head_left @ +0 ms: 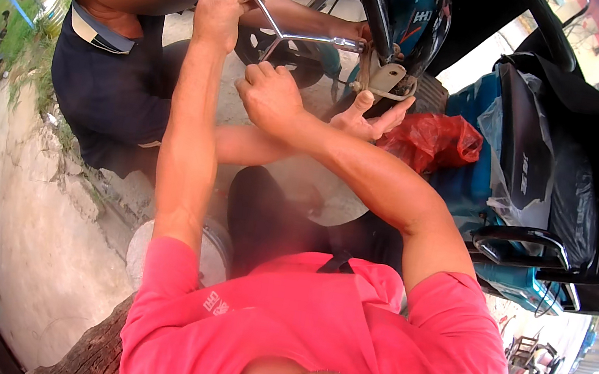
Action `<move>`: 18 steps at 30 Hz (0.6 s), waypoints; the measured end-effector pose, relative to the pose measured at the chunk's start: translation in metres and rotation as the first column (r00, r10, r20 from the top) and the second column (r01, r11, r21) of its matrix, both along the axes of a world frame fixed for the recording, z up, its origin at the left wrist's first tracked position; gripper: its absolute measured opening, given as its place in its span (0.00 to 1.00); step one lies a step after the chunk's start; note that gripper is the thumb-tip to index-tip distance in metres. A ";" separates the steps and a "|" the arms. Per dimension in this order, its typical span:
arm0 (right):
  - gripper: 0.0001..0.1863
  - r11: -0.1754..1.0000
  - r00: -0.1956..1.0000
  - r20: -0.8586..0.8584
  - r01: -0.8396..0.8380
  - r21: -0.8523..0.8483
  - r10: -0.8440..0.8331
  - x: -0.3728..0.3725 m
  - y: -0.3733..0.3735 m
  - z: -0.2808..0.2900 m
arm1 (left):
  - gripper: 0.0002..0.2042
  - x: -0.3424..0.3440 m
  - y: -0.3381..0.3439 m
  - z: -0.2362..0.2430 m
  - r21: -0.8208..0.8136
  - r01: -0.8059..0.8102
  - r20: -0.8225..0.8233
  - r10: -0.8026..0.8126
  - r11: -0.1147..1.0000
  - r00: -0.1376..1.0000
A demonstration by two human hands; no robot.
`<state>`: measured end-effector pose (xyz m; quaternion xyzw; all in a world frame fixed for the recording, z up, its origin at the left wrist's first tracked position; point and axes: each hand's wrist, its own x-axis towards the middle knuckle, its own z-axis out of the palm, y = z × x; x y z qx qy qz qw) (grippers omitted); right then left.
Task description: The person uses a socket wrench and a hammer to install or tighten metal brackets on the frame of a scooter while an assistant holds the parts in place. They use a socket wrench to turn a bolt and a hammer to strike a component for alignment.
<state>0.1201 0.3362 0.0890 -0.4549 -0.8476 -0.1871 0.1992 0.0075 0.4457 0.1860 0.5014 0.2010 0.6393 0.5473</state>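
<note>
My left hand [219, 7] grips the upper arm of a silver three-way socket wrench [282, 35]; a red item shows by its fingers. My right hand [268, 100] is closed at the wrench's lower arm, whose end is hidden by my fingers. The wrench's socket reaches a bracket [390, 76] on a blue-and-black two-wheeler [412, 19]. A co-worker [103, 83] in a dark shirt leans in from the left: one hand is behind the socket, the other hand [360, 123] is spread just below the bracket.
A red plastic bag [435, 145] lies beside teal bodywork with a black, plastic-wrapped seat [543, 145] at the right. A pale round container [218, 240] is under my left arm. Cracked concrete [21, 209] and weeds are at the left; assorted furniture stands at the lower right.
</note>
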 end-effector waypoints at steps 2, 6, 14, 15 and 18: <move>0.04 0.995 0.996 -0.035 0.085 0.048 -0.083 0.006 0.021 -0.010 | 0.13 0.002 -0.029 -0.001 0.144 -0.084 -0.027 0.088 0.986 0.996; 0.07 0.958 0.991 -0.071 0.090 -0.271 -0.113 0.013 0.016 -0.001 | 0.12 -0.003 -0.075 -0.038 0.189 -0.139 0.120 0.118 0.972 0.986; 0.10 0.863 0.922 -0.286 0.091 -0.497 -0.261 0.032 -0.010 0.107 | 0.15 0.003 -0.077 -0.037 0.100 -0.184 0.190 0.163 0.978 0.968; 0.11 0.911 0.903 -0.359 0.076 -0.406 -0.235 0.034 -0.004 0.107 | 0.16 0.003 -0.075 -0.033 0.110 -0.180 0.180 0.159 0.977 0.971; 0.14 0.974 0.826 -0.556 -0.038 -0.224 -0.096 0.033 0.012 0.113 | 0.19 -0.005 -0.068 -0.029 0.217 -0.222 0.023 0.223 0.951 0.975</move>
